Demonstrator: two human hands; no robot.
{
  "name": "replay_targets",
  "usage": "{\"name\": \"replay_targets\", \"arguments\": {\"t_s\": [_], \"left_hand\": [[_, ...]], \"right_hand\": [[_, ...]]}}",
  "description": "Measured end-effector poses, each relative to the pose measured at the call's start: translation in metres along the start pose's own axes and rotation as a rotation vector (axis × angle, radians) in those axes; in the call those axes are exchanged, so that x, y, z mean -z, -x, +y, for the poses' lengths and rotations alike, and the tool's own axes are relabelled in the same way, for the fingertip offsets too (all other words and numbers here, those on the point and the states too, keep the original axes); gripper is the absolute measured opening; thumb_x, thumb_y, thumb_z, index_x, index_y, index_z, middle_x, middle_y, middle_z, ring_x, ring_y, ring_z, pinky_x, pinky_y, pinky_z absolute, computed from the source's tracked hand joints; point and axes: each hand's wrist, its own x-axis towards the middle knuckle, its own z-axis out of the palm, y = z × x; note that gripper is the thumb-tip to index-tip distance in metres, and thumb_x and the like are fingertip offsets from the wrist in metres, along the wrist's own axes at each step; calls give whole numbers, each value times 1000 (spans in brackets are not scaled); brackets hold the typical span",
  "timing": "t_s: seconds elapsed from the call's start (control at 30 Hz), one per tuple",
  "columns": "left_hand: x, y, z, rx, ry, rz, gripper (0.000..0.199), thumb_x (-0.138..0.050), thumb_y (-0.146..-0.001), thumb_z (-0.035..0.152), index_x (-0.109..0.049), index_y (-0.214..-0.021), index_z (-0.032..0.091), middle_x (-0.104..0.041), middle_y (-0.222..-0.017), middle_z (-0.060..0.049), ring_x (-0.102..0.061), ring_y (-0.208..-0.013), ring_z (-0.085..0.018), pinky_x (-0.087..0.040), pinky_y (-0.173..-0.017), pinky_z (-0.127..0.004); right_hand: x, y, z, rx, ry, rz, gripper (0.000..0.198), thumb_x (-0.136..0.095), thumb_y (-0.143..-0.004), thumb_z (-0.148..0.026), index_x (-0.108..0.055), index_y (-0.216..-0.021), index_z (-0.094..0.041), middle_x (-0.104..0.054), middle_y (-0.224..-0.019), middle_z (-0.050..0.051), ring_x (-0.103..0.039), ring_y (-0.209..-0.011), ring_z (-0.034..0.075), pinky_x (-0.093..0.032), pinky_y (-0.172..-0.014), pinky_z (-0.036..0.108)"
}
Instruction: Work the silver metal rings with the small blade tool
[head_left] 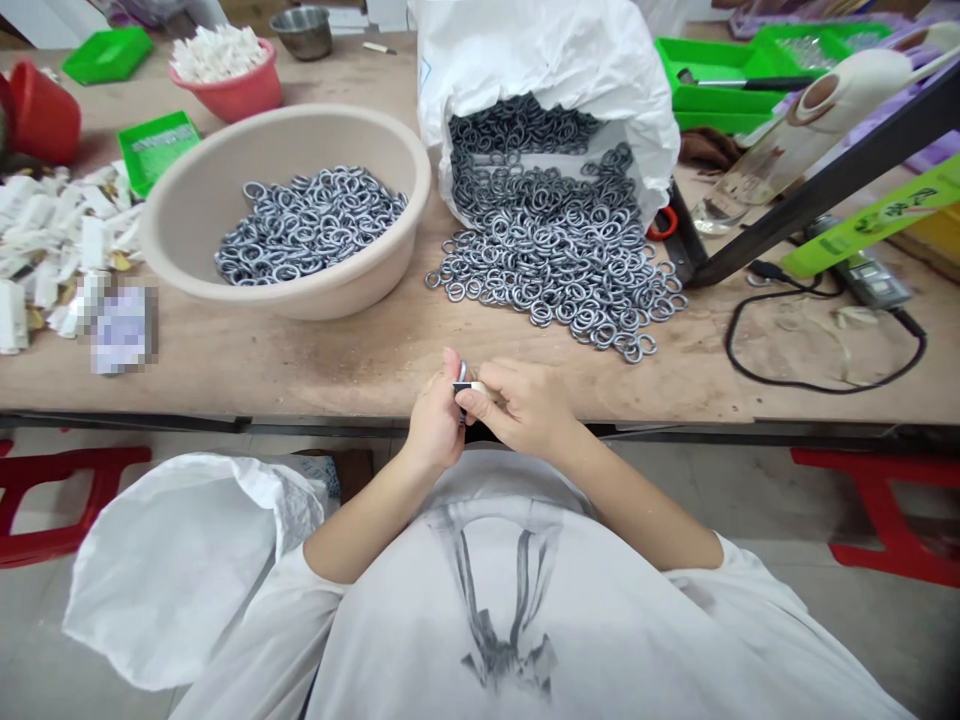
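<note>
Currently, I see the left hand (436,415) pinching a ring (462,371) at the near edge of the table (337,370), the right hand (529,400) pinching a tool (465,386) that might nick the left if it slipped.

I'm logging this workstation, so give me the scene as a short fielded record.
Left hand: holds at least one metal ring
Right hand: pinches a small dark-and-pale item, kind unclear
Basin: beige, holding a ring heap
Sack: white, open toward the person, loose rings spilling onto the table
</note>
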Motion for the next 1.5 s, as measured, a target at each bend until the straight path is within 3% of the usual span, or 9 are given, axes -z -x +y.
{"name": "replay_targets", "arguments": {"t_s": [0.13, 0.27, 0.47, 0.63, 0.73, 0.83, 1.0, 1.2, 1.5], "left_hand": [[3, 6, -1, -16, -66, -91, 66, -58, -85, 70, -38, -48, 19, -33, -43, 4, -32, -40, -7, -27, -42, -23], [7, 11, 1, -20, -61, -213, 65, -59, -86, 67, -40, -48, 18, -36, -45, 2, -34, -41, -7, -27, -43, -24], [19, -1, 16, 27, 36, -6, 42, -74, -79, 56, -62, -73, 15, -51, -58, 3, -43, -45, -6, -31, -41, -19], [33, -9, 29, 97, 113, 32, 26, -73, -78, 39, -62, -84, 17, -56, -62, 4, -49, -46, -7, -29, -38, -16], [39, -15, 33, 99, 86, 48, 33, -69, -79, 46, -53, -73, 18, -59, -66, 1, -54, -49, -9, -29, -37, -17], [37, -20, 29, -21, -60, 59, 41, -71, -78, 56, -55, -75, 18, -58, -66, 2, -50, -47, -7, -25, -36, -17], [22, -20, 11, -222, -279, -64, 50, -72, -76, 65, -59, -72, 17, -52, -63, 2, -43, -48, -6, -29, -40, -18], [16, -12, 7, -172, -180, -54, 50, -69, -80, 63, -53, -66, 18, -47, -57, 3, -40, -46, -7, -30, -40, -19], [7, -6, 16, -39, -23, 53, 50, -72, -80, 57, -46, -63, 18, -43, -51, 5, -37, -40, -5, -29, -37, -17]], "right_hand": [[-2, -7, 22, -103, -129, 65, 55, -42, -98, -60, -45, -60, -20, -46, -57, -2, -41, -57, 12, -26, -59, 28], [9, -32, 48, -302, 31, 229, 57, -44, -96, -63, -40, -58, -21, -38, -52, -3, -37, -54, 12, -23, -57, 29], [3, -98, 46, -203, 468, 36, 31, -65, -90, -43, -69, -113, -22, -70, -110, 10, -64, -89, 25, -39, -70, 32], [-10, -131, 51, -224, 603, -79, 24, -55, -95, -24, -71, -108, -12, -67, -118, 20, -67, -96, 30, -42, -74, 36], [2, -119, 50, -206, 333, -47, 20, -56, -95, -28, -70, -93, -14, -69, -96, 13, -63, -82, 22, -39, -69, 31], [15, -90, 38, -207, -255, -132, 35, -49, -99, -44, -65, -82, -17, -53, -64, -1, -45, -57, 12, -32, -57, 26], [5, -46, 13, -265, -793, -104, 55, -56, -81, -76, -53, -74, -22, -44, -59, -6, -36, -51, 10, -30, -49, 25], [-14, -32, 16, -219, -625, 87, 52, -63, -80, -73, -53, -90, -23, -62, -75, -1, -58, -71, 16, -45, -69, 29], [-1, -17, 9, 32, -5, 60, 46, -39, -101, -52, -52, -70, -21, -54, -69, 2, -47, -67, 15, -30, -65, 30]]}}
